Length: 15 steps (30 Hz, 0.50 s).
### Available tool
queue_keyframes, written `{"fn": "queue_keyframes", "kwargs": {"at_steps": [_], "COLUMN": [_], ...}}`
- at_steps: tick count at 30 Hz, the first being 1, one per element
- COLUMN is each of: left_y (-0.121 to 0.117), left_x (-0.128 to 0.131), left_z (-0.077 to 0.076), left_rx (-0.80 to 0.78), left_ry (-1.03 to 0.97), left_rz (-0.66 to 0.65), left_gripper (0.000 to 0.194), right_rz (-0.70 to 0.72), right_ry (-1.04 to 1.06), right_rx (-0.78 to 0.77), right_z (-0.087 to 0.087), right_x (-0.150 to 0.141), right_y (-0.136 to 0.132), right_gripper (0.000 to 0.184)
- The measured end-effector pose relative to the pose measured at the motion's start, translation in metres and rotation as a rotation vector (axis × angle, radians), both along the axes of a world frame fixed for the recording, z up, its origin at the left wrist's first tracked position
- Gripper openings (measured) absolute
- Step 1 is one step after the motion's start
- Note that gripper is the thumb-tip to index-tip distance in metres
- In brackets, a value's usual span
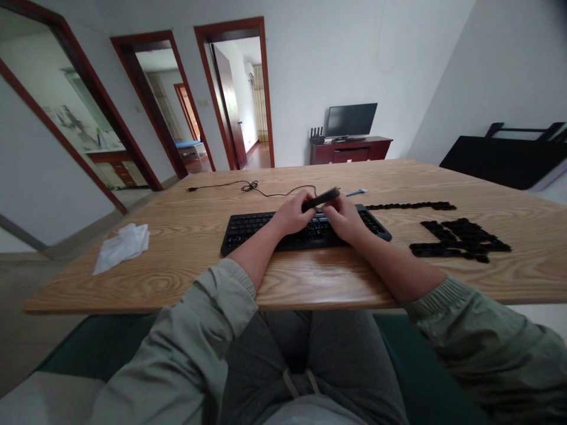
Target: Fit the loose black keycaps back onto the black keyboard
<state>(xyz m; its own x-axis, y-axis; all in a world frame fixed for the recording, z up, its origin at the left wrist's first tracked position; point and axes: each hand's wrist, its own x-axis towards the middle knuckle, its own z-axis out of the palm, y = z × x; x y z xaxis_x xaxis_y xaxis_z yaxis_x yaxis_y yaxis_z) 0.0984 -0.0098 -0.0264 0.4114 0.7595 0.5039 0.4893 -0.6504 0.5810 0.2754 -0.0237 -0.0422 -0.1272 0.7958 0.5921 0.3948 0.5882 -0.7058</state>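
A black keyboard (248, 227) lies on the wooden table in front of me, partly covered by my hands and forearms. Over its middle, my left hand (295, 212) is closed on a slim black bar-shaped thing (321, 199), tilted up towards the right. My right hand (343, 217) is closed at the far end of that bar, its fingertips curled close under it; what they pinch is hidden. Just behind the right hand lies a thin blue-handled tool with a pale tip (357, 192). A black cable (274, 193) runs behind the keyboard, with its plug at the far left.
Loose black keycaps lie in a patch (463, 239) on the right, and more form a row (410, 206) behind them. A crumpled white tissue (121, 248) rests on the left. The table's front edge (328, 307) runs beneath my forearms. A monitor (351, 120) stands on a far cabinet.
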Motion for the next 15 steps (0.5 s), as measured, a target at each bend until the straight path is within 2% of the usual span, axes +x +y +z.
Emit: {"fn": "queue_keyframes", "kwargs": {"at_steps": [3,8,15], "left_y": [0.001,-0.003,-0.008], "left_x": [-0.005,-0.005,-0.001], "left_z": [-0.007,-0.01,-0.011], "left_rx": [0.032,0.052,0.03], "left_ry": [-0.016,0.094,0.229], "left_rz": [0.074,0.154,0.337], "left_gripper": [0.012,0.027,0.04], "right_rz": [0.054,0.175,0.115], "right_ry": [-0.245,-0.567,-0.757], "right_rx": [-0.002,0.071,0.11], "right_z": [-0.006,-0.001,-0.003], "right_x": [-0.002,-0.005,-0.009], "right_y": [-0.01,-0.019,-0.02], "right_gripper": [0.01,0.029,0.031]}}
